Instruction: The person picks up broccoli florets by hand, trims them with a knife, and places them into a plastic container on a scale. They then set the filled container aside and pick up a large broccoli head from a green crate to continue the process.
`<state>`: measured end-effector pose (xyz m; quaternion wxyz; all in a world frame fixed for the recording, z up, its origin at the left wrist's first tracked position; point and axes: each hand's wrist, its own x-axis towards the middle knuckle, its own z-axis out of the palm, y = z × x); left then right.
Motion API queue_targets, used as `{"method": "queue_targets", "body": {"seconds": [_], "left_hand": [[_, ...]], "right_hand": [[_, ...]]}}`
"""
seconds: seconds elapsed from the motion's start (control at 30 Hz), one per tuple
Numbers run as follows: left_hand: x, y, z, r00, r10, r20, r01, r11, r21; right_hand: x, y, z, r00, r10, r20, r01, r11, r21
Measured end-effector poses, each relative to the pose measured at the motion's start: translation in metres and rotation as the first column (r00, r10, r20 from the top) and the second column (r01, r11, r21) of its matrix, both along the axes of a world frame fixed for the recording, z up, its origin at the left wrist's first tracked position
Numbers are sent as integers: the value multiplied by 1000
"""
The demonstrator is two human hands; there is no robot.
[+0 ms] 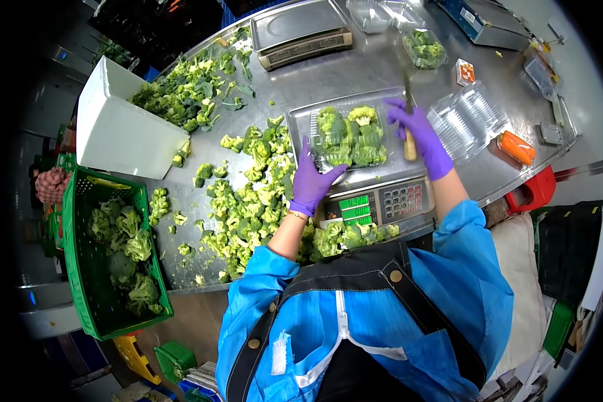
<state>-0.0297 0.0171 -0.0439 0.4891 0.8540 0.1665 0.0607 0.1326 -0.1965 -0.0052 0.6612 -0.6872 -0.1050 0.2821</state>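
A clear plastic container of broccoli florets [352, 137] rests on the metal pan [300, 120] of a weighing scale [380, 203]. My left hand [313, 181], in a purple glove, is at the container's near left corner, with thumb and fingers spread apart. On the right, my purple-gloved right hand [422, 137] holds a knife by its wooden handle [410, 146], the blade pointing away from me. Some of its fingers reach toward the container's right side. Loose broccoli florets [251, 208] lie in a heap left of the scale.
A green crate [80, 268] of broccoli heads stands left, near a tipped white box [114, 130] with broccoli pieces spilling out. A second scale [301, 37] is at the back. To the right are an empty clear container [465, 120], a filled container [424, 48] and an orange object [516, 148].
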Motion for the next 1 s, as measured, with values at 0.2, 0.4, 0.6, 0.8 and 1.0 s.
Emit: {"method": "queue_targets", "body": {"seconds": [0.2, 0.4, 0.6, 0.8, 1.0], "left_hand": [[-12, 5, -3, 961, 57, 270, 5, 975, -224], [-6, 15, 26, 891, -109, 441, -4, 969, 248], [6, 4, 20, 868, -267, 418, 49, 885, 464], [3, 4, 4, 837, -261, 481, -2, 878, 478], [6, 4, -16, 810, -269, 521, -46, 856, 514]], "right_hand": [[-46, -6, -4, 978, -153, 141, 169, 979, -111], [-61, -15, -13, 996, -69, -50, 62, 989, -134], [-66, -15, -22, 989, -98, -112, 89, 992, -88], [-70, -20, -22, 985, -77, -154, 72, 997, -37], [-77, -19, -25, 980, -114, -162, 108, 993, -47]]}}
